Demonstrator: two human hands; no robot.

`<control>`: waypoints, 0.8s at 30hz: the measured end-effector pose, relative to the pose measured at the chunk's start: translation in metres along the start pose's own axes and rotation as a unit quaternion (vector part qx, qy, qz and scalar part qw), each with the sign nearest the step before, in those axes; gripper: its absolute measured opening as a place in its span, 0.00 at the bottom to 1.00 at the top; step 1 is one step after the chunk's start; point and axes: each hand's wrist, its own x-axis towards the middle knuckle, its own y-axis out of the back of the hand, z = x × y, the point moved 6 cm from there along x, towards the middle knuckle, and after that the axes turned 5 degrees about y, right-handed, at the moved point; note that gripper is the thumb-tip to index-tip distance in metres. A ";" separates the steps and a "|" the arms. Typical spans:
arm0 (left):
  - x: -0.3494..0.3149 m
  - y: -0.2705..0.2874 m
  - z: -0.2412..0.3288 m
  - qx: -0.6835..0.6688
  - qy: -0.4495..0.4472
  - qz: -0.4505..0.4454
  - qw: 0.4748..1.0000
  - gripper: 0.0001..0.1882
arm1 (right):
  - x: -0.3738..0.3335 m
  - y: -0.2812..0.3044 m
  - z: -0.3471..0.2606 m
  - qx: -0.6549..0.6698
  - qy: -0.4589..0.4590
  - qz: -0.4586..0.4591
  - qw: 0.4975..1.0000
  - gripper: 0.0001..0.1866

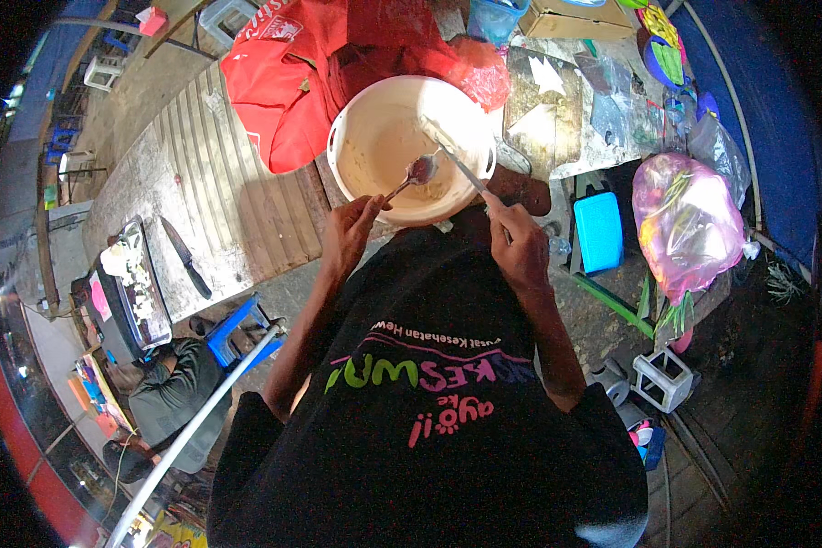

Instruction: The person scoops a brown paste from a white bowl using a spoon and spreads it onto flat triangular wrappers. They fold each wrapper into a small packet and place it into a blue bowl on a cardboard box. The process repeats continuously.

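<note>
A round, cream-coloured plastic basin (pixel 349 169) stands in front of me near the table edge, with pale, wet-looking residue on its bottom. My left hand (pixel 353 230) is closed round the handle of a metal spoon (pixel 420 170); reddish-brown stuff lies in or on the spoon's bowl, which is over the basin. From the right, my right hand (pixel 519 239) grips a knife (pixel 462 169) whose blade slants into the basin, its tip close to the spoon. Whether the two utensils touch, I cannot tell.
Red cloth or bags (pixel 279 91) lie beyond the basin. Left are a slatted wooden tabletop (pixel 215 173), a dark-handled knife (pixel 185 256) and a tray (pixel 146 288) with pale pieces. A person (pixel 178 402) is at lower left. Right hangs a pink plastic bag (pixel 690 224) beside a blue container (pixel 598 231).
</note>
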 end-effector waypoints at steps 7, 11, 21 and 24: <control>-0.009 0.003 0.022 0.224 -0.138 0.104 0.959 0.18 | 0.007 0.011 -0.013 0.042 0.004 -0.021 0.999 0.13; -0.007 0.003 0.023 0.310 -0.119 0.094 0.939 0.20 | 0.007 0.014 -0.019 0.056 0.022 -0.056 0.997 0.12; 0.009 -0.003 -0.004 0.172 0.019 0.003 0.985 0.20 | -0.004 -0.003 -0.020 0.136 -0.031 -0.131 0.981 0.13; 0.008 -0.005 -0.006 0.126 0.022 0.000 0.992 0.20 | -0.009 -0.009 -0.020 0.154 -0.034 -0.155 0.975 0.14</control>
